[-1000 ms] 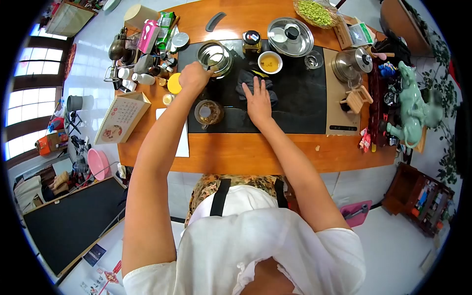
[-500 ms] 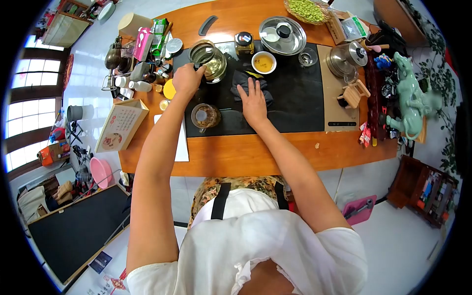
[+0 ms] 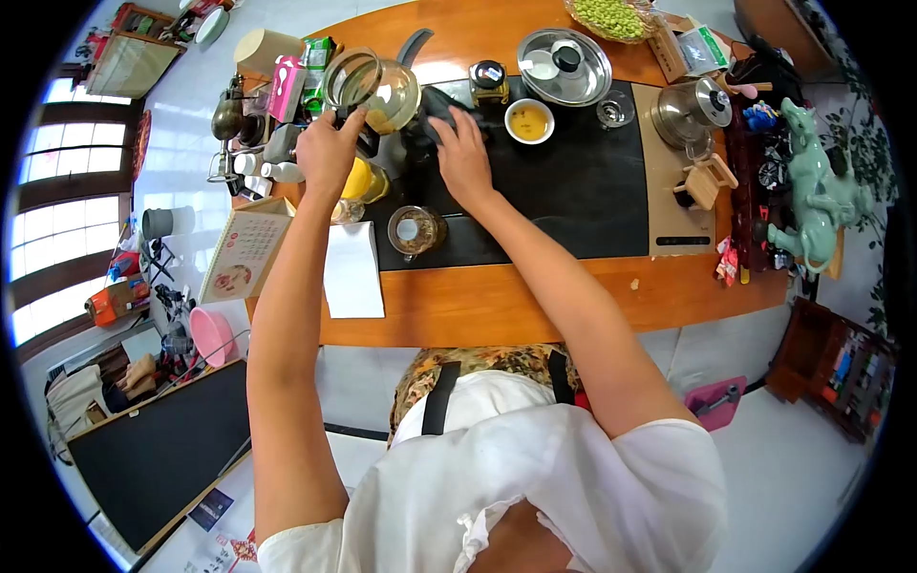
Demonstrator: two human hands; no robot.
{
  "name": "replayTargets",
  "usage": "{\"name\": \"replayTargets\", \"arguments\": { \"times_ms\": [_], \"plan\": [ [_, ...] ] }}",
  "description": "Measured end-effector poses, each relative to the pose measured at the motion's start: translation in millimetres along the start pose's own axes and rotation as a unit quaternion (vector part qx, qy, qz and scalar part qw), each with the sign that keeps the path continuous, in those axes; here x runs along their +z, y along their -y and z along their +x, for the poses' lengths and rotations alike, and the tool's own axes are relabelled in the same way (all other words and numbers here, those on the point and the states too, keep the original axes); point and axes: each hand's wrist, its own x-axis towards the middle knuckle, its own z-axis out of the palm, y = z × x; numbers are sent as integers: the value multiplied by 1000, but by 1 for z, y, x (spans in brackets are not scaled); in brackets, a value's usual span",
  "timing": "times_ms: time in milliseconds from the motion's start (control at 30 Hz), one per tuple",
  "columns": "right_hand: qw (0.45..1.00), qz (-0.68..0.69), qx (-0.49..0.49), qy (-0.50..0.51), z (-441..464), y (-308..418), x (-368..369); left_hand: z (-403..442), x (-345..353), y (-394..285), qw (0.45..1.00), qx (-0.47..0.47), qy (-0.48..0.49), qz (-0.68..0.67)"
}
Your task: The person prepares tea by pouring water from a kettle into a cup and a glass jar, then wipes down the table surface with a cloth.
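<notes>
My left hand (image 3: 328, 155) is closed round the handle of a clear glass pitcher (image 3: 394, 94) that holds some pale liquid. The pitcher looks raised off the table at the upper left of the black mat (image 3: 564, 201). Just right of it, my right hand (image 3: 464, 160) presses a dark cloth (image 3: 437, 107) with its fingers spread on top. A smaller glass pot (image 3: 416, 232) with dark contents stands on the mat below. To the right of the cloth are a white bowl of yellow liquid (image 3: 528, 122) and a small jar with a black lid (image 3: 489, 81).
A steel pan with a glass lid (image 3: 564, 65) and a small glass cup (image 3: 615, 110) stand at the back. On the right are a glass kettle (image 3: 690, 113) and a green figurine (image 3: 812, 191). White paper (image 3: 353, 272) and a yellow-lidded jar (image 3: 365, 181) lie beneath my left forearm.
My left hand has lifted the pitcher and carried it up and left. My right hand has slid the cloth left and away from me, toward the pitcher's former spot. The view has shifted slightly.
</notes>
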Motion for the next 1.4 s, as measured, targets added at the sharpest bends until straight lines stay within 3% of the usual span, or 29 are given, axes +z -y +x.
{"name": "replayTargets", "arguments": {
  "times_ms": [133, 167, 267, 367, 533, 633, 767, 867, 967, 1100, 1133, 1200, 1267, 1300, 1400],
  "plan": [
    [988, -96, 14, 117, 37, -4, 41, 2, -21, -5, 1000, -8, 5, -21],
    [974, -114, 28, 194, 43, -9, 48, 0, -25, -7, 999, -10, 7, -35],
    [950, -177, 13, 257, 48, -10, 44, 5, -17, 3, 998, -11, 1, -59],
    [950, -185, -60, 246, 29, -28, 40, 7, -7, 6, 998, -40, 21, -53],
    [957, -137, -125, 221, -24, -35, -12, 7, 9, 17, 1000, 6, -21, -6],
    [951, -139, -141, 237, -52, -40, -45, 6, 7, 17, 1000, 3, -12, -1],
    [939, -127, -87, 309, -65, -42, -90, 0, 6, 17, 1000, 2, -17, 7],
    [938, -50, 14, 342, -39, -32, -98, -3, 8, 23, 1000, 3, -23, 0],
    [939, 128, 65, 313, 0, -27, -85, -7, 6, 25, 999, 1, -20, -25],
    [867, 314, 166, 350, 41, -21, -49, -10, -8, 23, 999, -7, -22, -48],
    [882, 293, 167, 330, 43, -22, -40, -10, -10, 24, 998, -12, -20, -52],
    [950, 41, 105, 293, 31, -49, -3, -11, -15, 25, 998, 0, -32, -55],
    [936, -177, 108, 286, 27, 2, -34, -13, -18, 25, 998, 10, -37, -59],
    [955, -231, 8, 184, 13, -6, -20, -14, -18, 26, 998, 7, -33, -61],
    [966, -183, -111, 146, -9, 17, -19, -16, -16, 28, 997, -10, -25, -71]
  ]
}}
